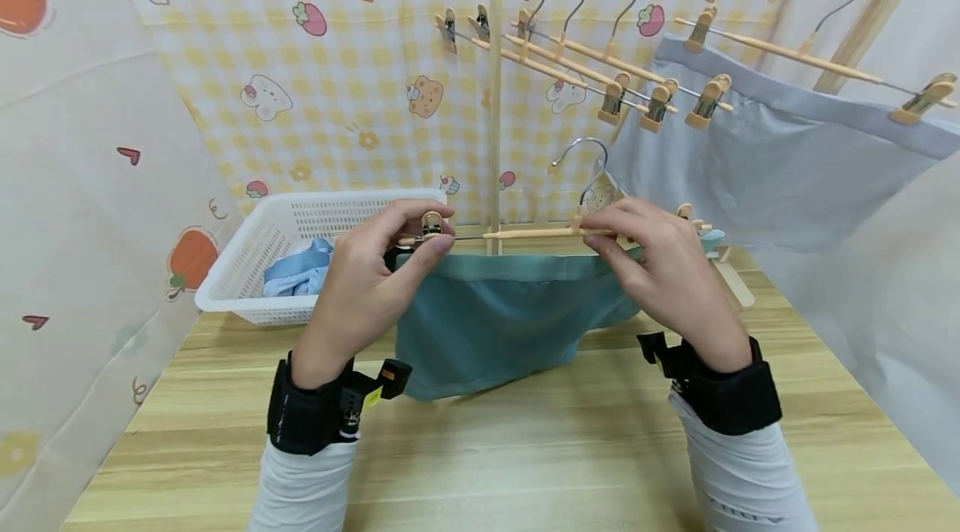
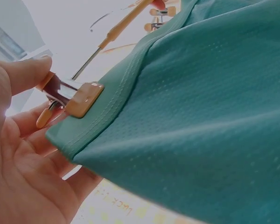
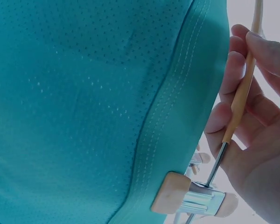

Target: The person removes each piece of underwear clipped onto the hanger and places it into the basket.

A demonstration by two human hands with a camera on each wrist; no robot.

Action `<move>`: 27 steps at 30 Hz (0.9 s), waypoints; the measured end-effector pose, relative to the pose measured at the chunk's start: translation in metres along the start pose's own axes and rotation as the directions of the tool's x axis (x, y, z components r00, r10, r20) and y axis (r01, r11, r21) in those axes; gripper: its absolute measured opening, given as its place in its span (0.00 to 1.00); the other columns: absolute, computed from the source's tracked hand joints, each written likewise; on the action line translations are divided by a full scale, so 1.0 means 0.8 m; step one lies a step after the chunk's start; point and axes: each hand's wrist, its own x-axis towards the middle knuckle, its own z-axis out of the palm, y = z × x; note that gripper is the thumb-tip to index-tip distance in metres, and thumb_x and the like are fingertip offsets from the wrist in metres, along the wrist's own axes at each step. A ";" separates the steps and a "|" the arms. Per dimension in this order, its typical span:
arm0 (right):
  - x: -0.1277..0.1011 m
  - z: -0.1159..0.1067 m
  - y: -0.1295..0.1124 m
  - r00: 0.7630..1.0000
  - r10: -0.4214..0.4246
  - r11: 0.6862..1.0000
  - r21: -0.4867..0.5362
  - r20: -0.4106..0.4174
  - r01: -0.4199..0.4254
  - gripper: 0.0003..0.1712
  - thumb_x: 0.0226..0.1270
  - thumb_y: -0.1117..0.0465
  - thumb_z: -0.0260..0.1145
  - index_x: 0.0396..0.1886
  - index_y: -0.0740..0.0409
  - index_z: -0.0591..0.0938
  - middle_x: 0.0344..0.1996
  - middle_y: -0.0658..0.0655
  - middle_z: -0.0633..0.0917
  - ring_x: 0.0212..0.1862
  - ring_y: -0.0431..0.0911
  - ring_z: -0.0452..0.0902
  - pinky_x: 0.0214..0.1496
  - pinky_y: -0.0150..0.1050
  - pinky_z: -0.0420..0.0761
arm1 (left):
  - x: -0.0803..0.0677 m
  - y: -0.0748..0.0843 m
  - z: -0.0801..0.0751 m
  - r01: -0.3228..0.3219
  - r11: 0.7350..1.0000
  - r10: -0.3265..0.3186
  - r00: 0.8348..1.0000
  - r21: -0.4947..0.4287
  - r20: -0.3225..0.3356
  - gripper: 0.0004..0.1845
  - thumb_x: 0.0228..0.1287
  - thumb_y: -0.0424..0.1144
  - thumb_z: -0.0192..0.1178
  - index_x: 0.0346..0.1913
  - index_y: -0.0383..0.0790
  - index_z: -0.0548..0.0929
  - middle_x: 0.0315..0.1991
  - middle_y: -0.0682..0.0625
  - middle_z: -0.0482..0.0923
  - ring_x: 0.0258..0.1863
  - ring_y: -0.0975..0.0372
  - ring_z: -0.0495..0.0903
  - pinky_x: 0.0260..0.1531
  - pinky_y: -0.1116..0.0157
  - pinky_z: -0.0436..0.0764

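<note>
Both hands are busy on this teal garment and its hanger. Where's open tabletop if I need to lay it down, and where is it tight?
Bare wood table lies between the two sleeves, in front of the teal garment. More bare wood runs right of the right hand, toward the white sheet. It is crowded behind: the white basket back left, the rack post centre, and the hung grey garment back right.

left hand (image 1: 365, 278) raised, fingers pinching; right hand (image 1: 663, 269) raised, fingers curled.

teal garment (image 1: 487, 323), white basket (image 1: 255, 253)
</note>
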 end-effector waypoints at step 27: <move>-0.002 0.008 -0.001 0.998 -0.055 0.998 -0.027 -0.026 0.055 0.12 0.70 0.71 0.74 0.50 0.57 0.93 0.41 0.54 0.91 0.40 0.44 0.84 0.39 0.29 0.70 | -0.002 -0.010 -0.013 -0.089 0.994 0.093 0.994 0.068 -0.063 0.14 0.61 0.28 0.78 0.50 0.34 0.90 0.37 0.48 0.93 0.38 0.57 0.92 0.49 0.74 0.80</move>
